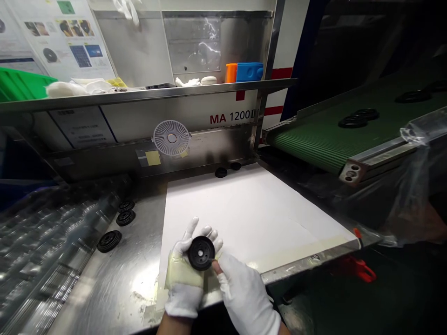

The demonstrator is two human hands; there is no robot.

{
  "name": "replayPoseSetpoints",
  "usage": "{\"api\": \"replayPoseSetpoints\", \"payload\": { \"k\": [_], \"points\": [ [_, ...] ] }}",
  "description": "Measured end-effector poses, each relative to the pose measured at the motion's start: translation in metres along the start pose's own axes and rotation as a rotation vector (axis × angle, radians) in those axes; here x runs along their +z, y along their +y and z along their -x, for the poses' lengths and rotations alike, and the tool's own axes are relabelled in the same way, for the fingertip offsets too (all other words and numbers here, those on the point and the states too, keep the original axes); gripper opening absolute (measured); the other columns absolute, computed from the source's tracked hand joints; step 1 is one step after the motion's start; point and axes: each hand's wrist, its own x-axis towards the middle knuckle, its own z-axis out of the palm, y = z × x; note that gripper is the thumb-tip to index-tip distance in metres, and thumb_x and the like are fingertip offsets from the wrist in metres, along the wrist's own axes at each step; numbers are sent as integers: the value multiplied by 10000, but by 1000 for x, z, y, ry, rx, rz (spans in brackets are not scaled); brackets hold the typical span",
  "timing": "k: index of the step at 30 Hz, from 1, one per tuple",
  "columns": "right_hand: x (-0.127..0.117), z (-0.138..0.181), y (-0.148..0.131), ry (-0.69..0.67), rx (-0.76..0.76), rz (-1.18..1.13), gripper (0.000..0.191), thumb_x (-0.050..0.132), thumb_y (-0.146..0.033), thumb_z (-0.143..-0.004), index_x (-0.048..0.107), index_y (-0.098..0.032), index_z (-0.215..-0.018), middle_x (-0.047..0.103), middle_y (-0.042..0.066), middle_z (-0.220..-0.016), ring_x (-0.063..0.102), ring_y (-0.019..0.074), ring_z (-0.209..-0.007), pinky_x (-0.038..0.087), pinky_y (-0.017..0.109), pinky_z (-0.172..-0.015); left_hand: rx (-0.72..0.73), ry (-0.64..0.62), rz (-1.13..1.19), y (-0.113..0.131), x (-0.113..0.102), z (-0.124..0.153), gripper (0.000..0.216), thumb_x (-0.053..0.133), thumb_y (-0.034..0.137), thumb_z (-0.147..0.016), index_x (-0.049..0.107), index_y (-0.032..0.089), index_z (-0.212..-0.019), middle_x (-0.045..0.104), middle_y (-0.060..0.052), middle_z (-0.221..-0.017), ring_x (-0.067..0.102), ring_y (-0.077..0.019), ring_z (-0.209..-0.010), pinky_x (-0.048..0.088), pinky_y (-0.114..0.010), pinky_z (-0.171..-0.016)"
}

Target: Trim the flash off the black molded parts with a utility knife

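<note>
Viewing remotely: I've got the left hand [185, 272] at bottom centre, gloved, palm up, thumb spread away, holding the black disc [195, 246] across its fingers, recessed face toward the camera. Right hand [246, 291], also gloved, just right of it, fingers curled in narrow, one bare fingertip [217, 267] at the disc's lower right rim. Something thin may be pinched there; too small for me to tell.

Step in hand, my read: close work on the disc's rim. Next move, I'd judge, calls for a steady left palm, light contact from the right, maybe a turn of the disc to reach more edge.

Disc sits above the near edge of the white sheet [244, 218] on the worktop [91, 288]. Three more discs [109, 241] lie left of the sheet, near blurred clear trays [45, 260] at frame left. Two small dark pieces [221, 172] by the sheet's far edge. Green conveyor [310, 146] at upper right carries further discs [352, 122].
</note>
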Motion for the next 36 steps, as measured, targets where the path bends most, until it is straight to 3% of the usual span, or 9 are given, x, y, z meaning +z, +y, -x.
{"api": "replayPoseSetpoints", "payload": {
  "k": [3,9,12,15,17,22,27,30,36],
  "points": [
    [-3,-1,4,-52,66,-27,208,356,-273,-898,549,-251,-824,606,-19,-694,561,178,-614,255,295,-553,41,-13,20,-1,-3,-2,338,559,124,-724,599,165,-1057,588,-46,-705,586,-162,-671,524,-312,-658],
    [10,4,-5,35,-12,16,260,332,-301,-912,522,-249,-742,583,-23,-612,533,171,-541,214,304,-511,167,52,87,-9,-3,-12,273,610,152,-770,608,191,-1040,557,6,-669,555,-99,-636,520,-256,-684],
    [10,3,-8,25,-38,36,272,324,-296,-917,504,-245,-720,576,-22,-605,524,169,-533,201,307,-508,182,64,43,-4,-3,-10,353,582,120,-758,590,174,-1107,629,-66,-848,612,-165,-812,525,-323,-781],
    [5,0,-4,-11,5,15,242,338,-290,-908,522,-247,-757,592,-18,-640,542,176,-565,222,305,-527,1,5,-20,3,-6,-7,420,546,158,-737,569,162,-1157,620,-159,-1030,598,-295,-956,526,-437,-761],
    [3,-2,1,-38,59,-24,215,353,-284,-902,541,-254,-802,610,-19,-686,563,179,-609,249,298,-551,-62,-28,-12,4,-8,-8,383,559,175,-732,592,163,-1113,635,-122,-887,618,-257,-835,532,-402,-699],
    [10,1,3,-7,92,-14,229,350,-305,-901,549,-260,-797,606,-20,-664,561,188,-591,244,301,-540,79,30,59,-8,-3,-17,196,597,148,-761,631,172,-953,564,-8,-662,562,-118,-624,518,-258,-634],
    [11,3,-3,-2,36,-1,277,321,-314,-923,504,-249,-725,582,-28,-630,538,173,-557,213,306,-523,177,66,20,-10,1,-14,239,569,151,-772,620,155,-1006,623,-49,-784,610,-158,-767,523,-335,-788],
    [6,1,1,-13,59,-5,257,329,-303,-919,519,-247,-755,588,-19,-648,546,179,-585,222,306,-540,20,-8,-76,-2,-2,-8,351,544,172,-743,596,146,-1089,637,-134,-964,613,-252,-898,526,-409,-767],
    [3,0,8,-31,85,-23,215,355,-261,-907,548,-243,-813,604,-13,-688,557,178,-623,246,299,-564,66,1,-58,-3,1,-10,231,631,157,-717,624,164,-948,582,-16,-673,587,-145,-654,515,-279,-647]
  ]
}}
